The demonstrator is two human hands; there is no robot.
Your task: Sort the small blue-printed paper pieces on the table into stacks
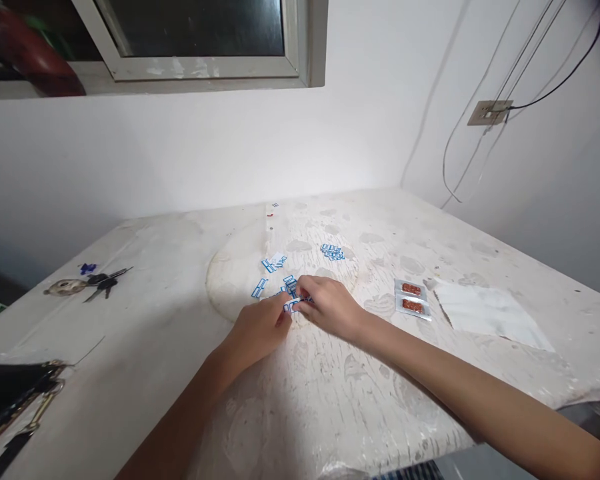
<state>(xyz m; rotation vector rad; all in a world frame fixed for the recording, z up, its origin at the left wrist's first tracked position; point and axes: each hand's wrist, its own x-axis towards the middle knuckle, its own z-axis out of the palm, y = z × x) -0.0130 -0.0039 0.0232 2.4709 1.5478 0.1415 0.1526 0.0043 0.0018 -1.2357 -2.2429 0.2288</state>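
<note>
1. Both hands are in close at the middle of the table (pixel 180 400), fingertips nearly meeting over a small blue-and-white strip (pixel 293 305).
2. The left hand (pixel 263 325) is curled almost closed, its thumb and fingers pinching the strip's near left end.
3. The right hand (pixel 333 305) comes in from the other side, fingers bent down and thumb tucked under, nipping the same strip; its grip looks narrow, though the exact finger contact is too small to read.
4. Just behind the fingers, a bunch of blue-and-white pieces (pixel 290 283) lies partly covered by the hands.
5. Left of that, a slanted piece (pixel 259 288) sits apart, and farther back there's a loose cluster (pixel 273 263) with a plain white scrap among it.
6. Back and to the right, a tighter group (pixel 333 252) lies well apart from the hands.
7. So how far along? It looks midway: one strip is being handled, one group lies neatly together, and several pieces remain scattered. Which of them are finished, I can't tell.
8. Off to the right, two foil packets (pixel 412 298) lie beside a white sheet (pixel 490 315); far left, keys (pixel 105 281), untouched.
</note>
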